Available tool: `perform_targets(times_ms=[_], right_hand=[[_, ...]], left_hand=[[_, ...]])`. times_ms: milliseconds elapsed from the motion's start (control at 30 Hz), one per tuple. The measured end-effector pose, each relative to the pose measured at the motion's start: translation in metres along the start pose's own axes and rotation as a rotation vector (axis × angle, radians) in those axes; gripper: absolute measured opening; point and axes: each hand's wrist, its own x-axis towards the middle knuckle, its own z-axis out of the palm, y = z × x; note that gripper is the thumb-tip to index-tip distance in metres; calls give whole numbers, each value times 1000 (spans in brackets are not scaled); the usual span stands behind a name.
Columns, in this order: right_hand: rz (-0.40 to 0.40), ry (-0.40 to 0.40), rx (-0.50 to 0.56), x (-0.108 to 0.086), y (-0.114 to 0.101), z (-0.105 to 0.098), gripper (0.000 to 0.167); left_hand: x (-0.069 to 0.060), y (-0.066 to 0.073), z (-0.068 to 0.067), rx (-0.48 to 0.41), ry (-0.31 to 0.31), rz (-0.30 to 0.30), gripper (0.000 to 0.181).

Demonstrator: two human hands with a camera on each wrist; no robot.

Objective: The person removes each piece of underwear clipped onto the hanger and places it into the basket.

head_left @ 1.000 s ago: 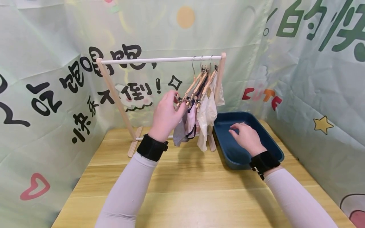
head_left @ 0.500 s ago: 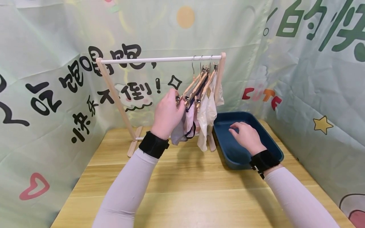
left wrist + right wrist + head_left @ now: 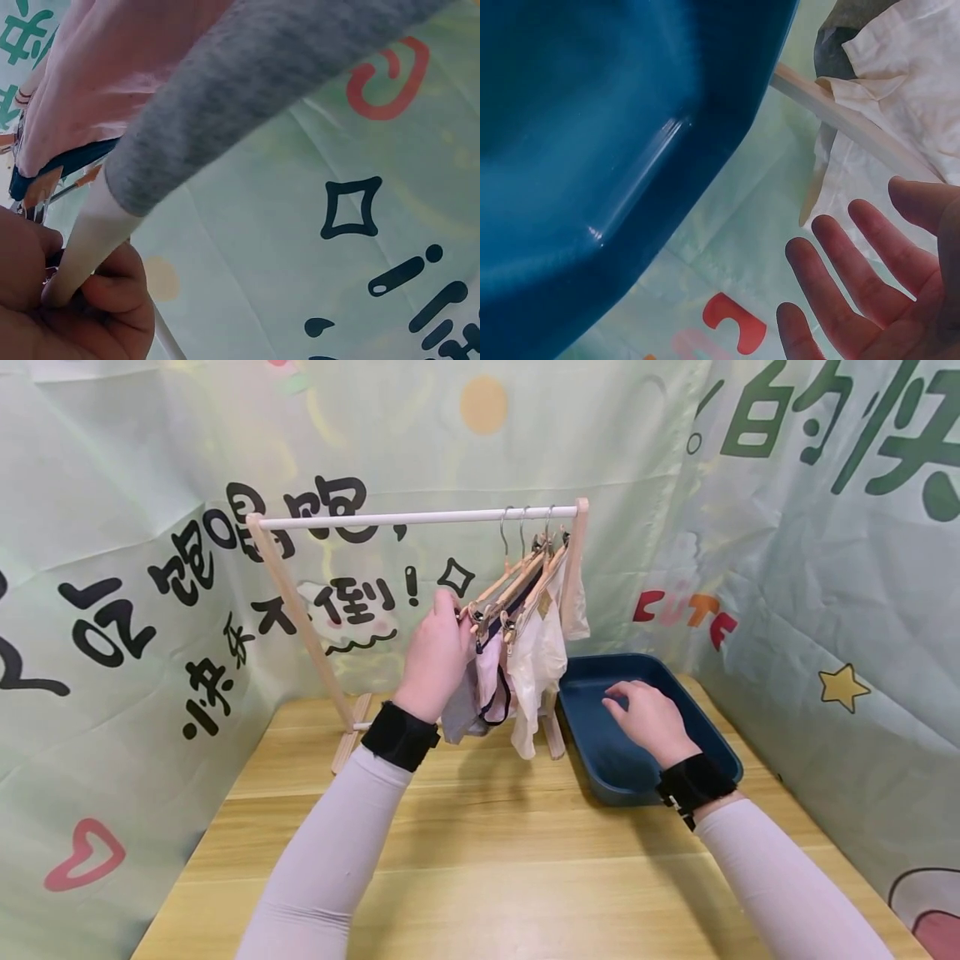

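In the head view my left hand [image 3: 437, 652] is at the front end of the leftmost clip hanger [image 3: 498, 583] on a small rack. Its curled fingers pinch around the hanger's end clip, largely hidden by the hand. A grey garment [image 3: 217, 105] with a pale end hangs there, and the left wrist view shows that pale end running in between the fingers. Behind it hang a pink garment [image 3: 491, 672] with dark trim and a cream garment [image 3: 538, 668]. My right hand [image 3: 647, 718] hovers over a blue tub [image 3: 581, 743], fingers loosely bent, holding nothing.
The clothes rack has a white rail [image 3: 390, 518] and wooden legs [image 3: 300, 618]. Several hangers crowd its right end, and another pale garment [image 3: 576, 602] hangs by the right post. Printed cloth walls [image 3: 810, 610] enclose the wooden table [image 3: 487, 860] behind and at both sides.
My left hand has shifted slightly, and the front ends of the hangers with their garments have swung a little to the left. The right hand has stayed in place over the tub.
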Motion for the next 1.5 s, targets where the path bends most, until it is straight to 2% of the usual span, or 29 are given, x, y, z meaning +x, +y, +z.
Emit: perform_targets(times_ms=[167, 433, 733, 1100, 1367, 1500], right_hand=[[3, 1, -1, 1, 0, -1, 30], [6, -1, 1, 2, -1, -2, 30], [7, 3, 6, 4, -3, -1, 30], [0, 26, 22, 7, -1, 1, 29], [6, 35, 36, 7, -3, 1, 30], [5, 50, 45, 6, -5, 0, 30]], left_hand=[[1, -2, 0, -69, -14, -36, 18], [3, -4, -5, -164, 36, -38, 23], [-1, -6, -21, -151, 117, -33, 24], [-14, -9, -35, -130, 193, -11, 26], [-28, -13, -43, -137, 231, -23, 30], [-38, -17, -47, -127, 257, -53, 31]])
